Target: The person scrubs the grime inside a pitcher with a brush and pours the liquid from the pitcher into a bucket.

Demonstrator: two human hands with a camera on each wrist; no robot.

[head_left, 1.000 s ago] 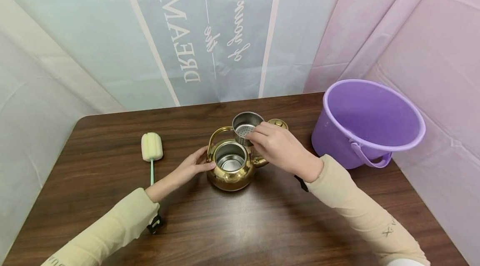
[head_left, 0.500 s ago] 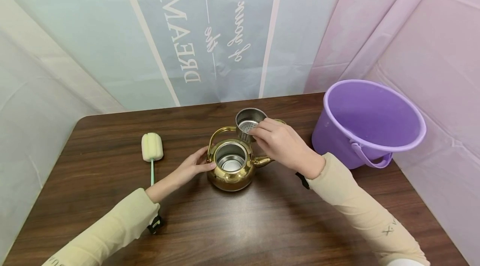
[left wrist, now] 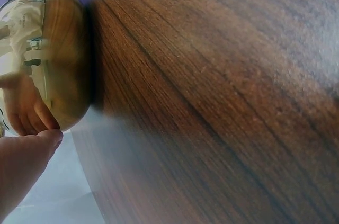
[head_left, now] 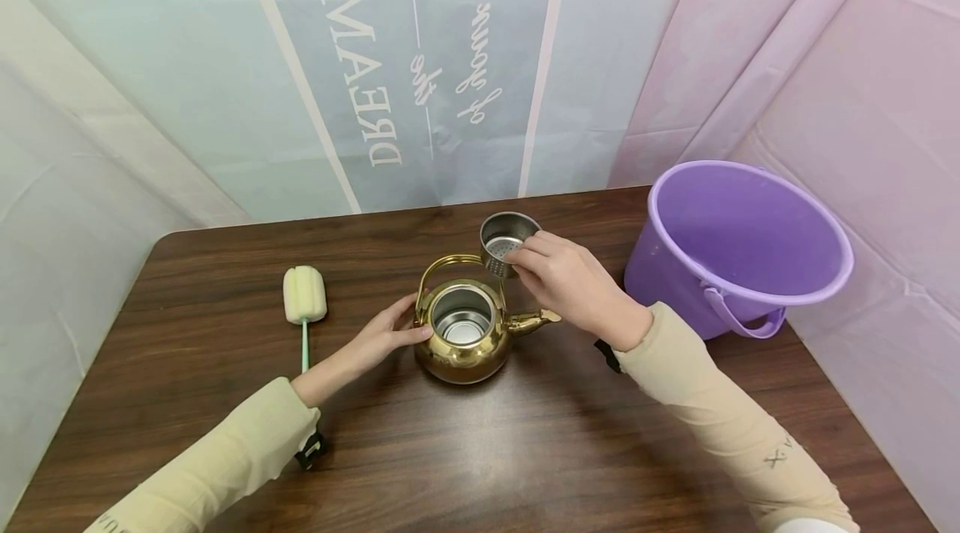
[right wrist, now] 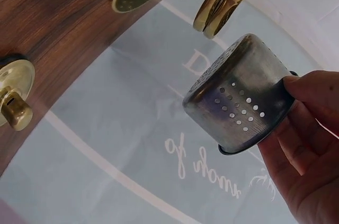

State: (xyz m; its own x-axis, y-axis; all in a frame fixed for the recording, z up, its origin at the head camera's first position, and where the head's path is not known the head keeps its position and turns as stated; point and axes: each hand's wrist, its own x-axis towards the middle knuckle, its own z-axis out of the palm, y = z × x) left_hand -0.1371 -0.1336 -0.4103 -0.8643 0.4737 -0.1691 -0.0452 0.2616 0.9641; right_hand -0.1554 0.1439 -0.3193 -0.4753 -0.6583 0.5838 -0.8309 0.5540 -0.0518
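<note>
In the head view a gold teapot point(head_left: 461, 358) stands lidless on the table, its steel inside showing and its spout to the right. My left hand point(head_left: 378, 337) holds the pot's left side, thumb near the rim; the left wrist view shows the thumb against the shiny body point(left wrist: 66, 60). My right hand point(head_left: 573, 283) pinches the rim of a steel strainer cup point(head_left: 495, 262), held above the pot's back right. Small holes dot the strainer's side point(right wrist: 238, 102) in the right wrist view. There, the gold lid point(right wrist: 18, 81) lies on the table; my right hand hides it in the head view.
A yellow sponge brush point(head_left: 303, 295) with a green handle lies on the left of the wooden table point(head_left: 480, 466). At the back right stands a purple bucket point(head_left: 667, 274), its handle hanging at the front. Printed cloth hangs behind the table.
My right hand has moved the strainer up and to the right, away from the pot's opening, and now covers the lid in the head view. The left hand and pot look unmoved.
</note>
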